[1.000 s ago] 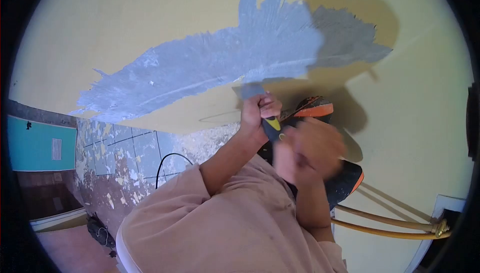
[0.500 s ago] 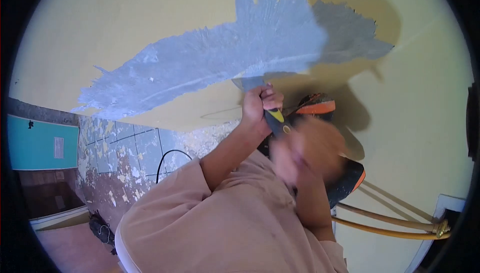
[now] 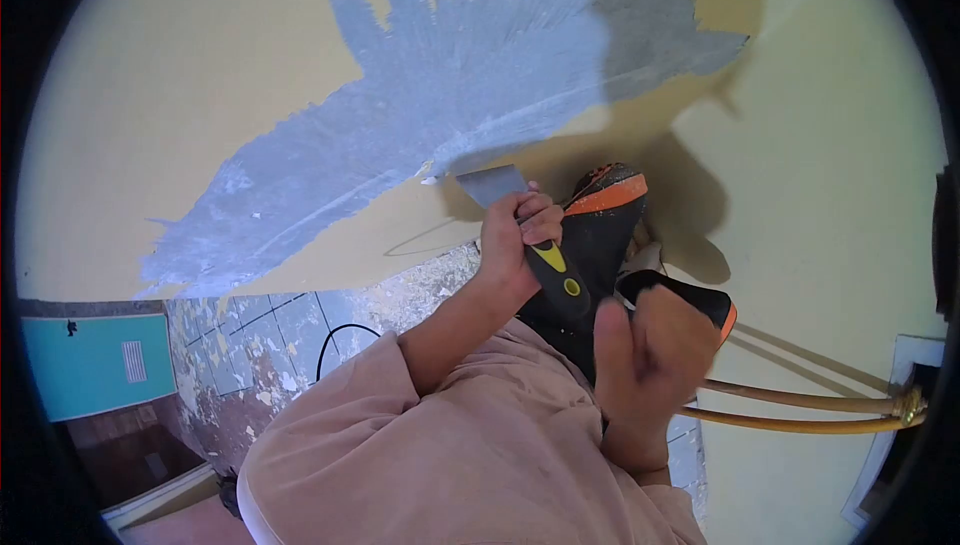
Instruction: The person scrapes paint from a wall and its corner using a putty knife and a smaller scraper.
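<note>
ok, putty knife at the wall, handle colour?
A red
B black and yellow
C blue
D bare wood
B: the putty knife gripped in the left hand shows a black handle with yellow inserts below the grey blade.

The right hand (image 3: 645,355) dropped lower and away from the scraper (image 3: 555,270), so the black-and-yellow handle and the orange-trimmed shoe (image 3: 600,220) behind it — half hidden before — came into plain sight. The left hand (image 3: 512,240) shifted slightly, and more of the blade showed, lying on the yellow just under the grey scraped patch (image 3: 440,115). The view swung too — the patch slid left and the teal door (image 3: 95,365) sank lower.
</note>
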Demonstrator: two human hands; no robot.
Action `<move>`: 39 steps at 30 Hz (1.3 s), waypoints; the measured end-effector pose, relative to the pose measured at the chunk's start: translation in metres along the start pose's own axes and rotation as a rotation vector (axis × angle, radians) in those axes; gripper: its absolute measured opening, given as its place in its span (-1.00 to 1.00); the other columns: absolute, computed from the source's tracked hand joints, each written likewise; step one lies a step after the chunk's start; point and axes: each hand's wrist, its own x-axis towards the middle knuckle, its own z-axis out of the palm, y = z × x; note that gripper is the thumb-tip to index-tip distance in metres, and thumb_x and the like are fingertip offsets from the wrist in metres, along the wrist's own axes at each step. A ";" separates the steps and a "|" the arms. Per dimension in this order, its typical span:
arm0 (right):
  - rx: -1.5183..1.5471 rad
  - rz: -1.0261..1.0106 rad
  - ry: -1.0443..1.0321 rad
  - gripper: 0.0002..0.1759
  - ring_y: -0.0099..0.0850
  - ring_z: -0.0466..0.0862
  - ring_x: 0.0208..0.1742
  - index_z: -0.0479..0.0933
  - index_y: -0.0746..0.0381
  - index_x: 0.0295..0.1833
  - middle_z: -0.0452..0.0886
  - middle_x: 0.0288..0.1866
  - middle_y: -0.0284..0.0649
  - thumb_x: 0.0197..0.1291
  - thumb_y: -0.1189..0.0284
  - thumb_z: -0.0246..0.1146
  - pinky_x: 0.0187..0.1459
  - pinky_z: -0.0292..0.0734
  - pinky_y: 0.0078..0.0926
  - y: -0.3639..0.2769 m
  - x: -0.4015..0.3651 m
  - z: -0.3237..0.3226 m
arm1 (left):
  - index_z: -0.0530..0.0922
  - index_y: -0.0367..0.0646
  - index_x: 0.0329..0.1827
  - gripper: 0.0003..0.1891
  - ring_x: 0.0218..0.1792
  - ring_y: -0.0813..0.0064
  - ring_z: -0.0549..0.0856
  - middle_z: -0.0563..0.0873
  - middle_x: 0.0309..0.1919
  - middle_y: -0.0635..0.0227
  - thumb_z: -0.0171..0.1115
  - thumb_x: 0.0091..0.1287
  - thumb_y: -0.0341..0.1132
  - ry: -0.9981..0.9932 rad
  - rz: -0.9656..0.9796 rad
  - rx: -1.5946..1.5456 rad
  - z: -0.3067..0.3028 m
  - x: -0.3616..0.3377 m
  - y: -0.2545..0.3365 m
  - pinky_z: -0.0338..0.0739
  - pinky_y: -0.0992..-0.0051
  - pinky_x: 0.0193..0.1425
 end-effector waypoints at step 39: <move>0.230 -0.358 0.073 -0.60 -0.35 0.25 -0.77 0.12 0.21 -0.80 0.10 -0.81 -0.29 -0.28 0.69 0.24 -0.69 0.10 -0.50 0.084 0.018 0.090 | 0.33 -0.18 -0.31 -0.94 -0.71 0.75 0.17 0.23 -0.64 0.57 -0.12 0.21 -0.50 -0.136 -0.077 -0.065 -0.037 0.052 0.014 0.09 0.73 -0.72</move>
